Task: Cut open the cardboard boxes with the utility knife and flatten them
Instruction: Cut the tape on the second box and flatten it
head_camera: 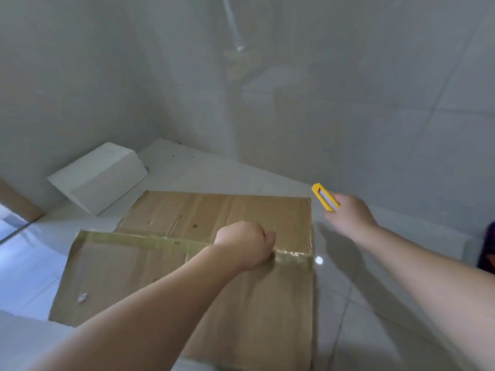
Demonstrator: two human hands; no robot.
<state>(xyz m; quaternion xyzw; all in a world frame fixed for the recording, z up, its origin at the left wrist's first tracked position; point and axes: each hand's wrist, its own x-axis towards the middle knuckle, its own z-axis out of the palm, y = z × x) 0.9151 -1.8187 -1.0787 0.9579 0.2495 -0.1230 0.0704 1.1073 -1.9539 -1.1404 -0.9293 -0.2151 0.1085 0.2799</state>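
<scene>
Head view looks down at a brown cardboard box (pixel 214 277) lying flattened on a pale tiled floor (pixel 375 303), in the corner of a room with grey tiled walls (pixel 348 103). Its sheet is one flat layer with creases running across the far panel, a few small dents and a dark round mark near the middle. A strip of glossy clear packing tape (pixel 139 241) crosses it from the left edge to the right edge, shining yellowish-green on the left and glinting white at the right end. A small crumpled scrap of tape (pixel 82 297) sits on the near left part of the cardboard. The far left corner of the sheet is cut back at an angle, and the right edge runs straight.

The left hand (pixel 245 243) rests on the cardboard as a fist, fingers curled under, right on the tape line toward the right side; whether it pinches the tape or merely presses down I cannot tell. The right hand (pixel 348 218) hovers above the floor just beyond the box's far right corner, gripping a yellow utility knife (pixel 325 197) whose front end points up and to the left, away from the cardboard. The knife is blurred, so no blade can be made out.

A white rectangular block (pixel 99 178) lies on the floor by the left wall, just beyond the sheet's far left corner. A brown board (pixel 18 202) leans at the left edge, and something dark purple (pixel 488 250) shows at the right edge.
</scene>
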